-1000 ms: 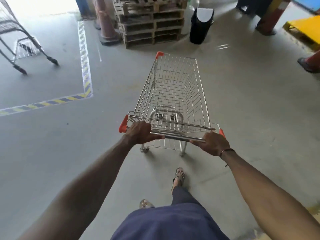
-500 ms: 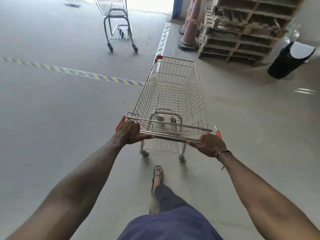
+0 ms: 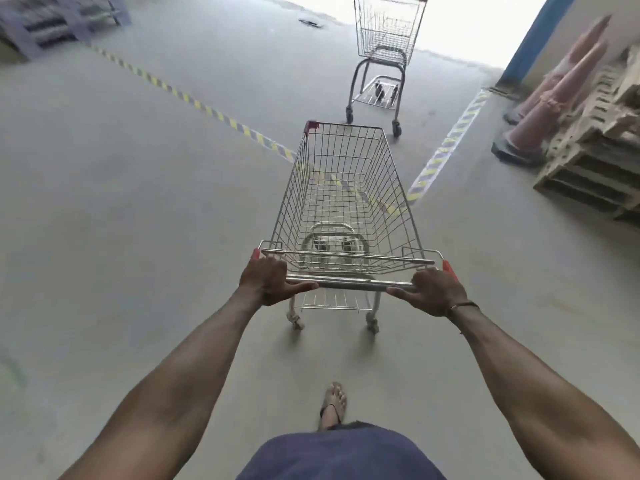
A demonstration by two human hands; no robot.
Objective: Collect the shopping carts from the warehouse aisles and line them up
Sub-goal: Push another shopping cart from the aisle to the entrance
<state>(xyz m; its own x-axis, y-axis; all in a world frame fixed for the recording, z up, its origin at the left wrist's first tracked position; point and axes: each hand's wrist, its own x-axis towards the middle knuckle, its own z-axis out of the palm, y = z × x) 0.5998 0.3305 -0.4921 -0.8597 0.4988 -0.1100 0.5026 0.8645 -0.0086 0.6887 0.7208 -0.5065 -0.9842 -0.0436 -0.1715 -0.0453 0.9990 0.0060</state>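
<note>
- Concrete warehouse floor [image 3: 121, 202] is stretching out with striped hazard tape [image 3: 194, 102] crossing it, pallets [image 3: 595, 161] and traffic cones [image 3: 540, 126] sitting off to the right.
- Person is pushing an empty wire cart [image 3: 343, 202] in the near middle, left hand [image 3: 268, 284] and right hand [image 3: 433, 292] both wrapping fingers round the handle bar [image 3: 349, 282].
- Second cart [image 3: 384, 60] is waiting far ahead, well apart, roughly in line.
- Guessing they're going to nest the two. If the near cart is drifting right, it could be clipping those cones, or hitting the far cart off-centre and shoving it away instead of sliding in.
</note>
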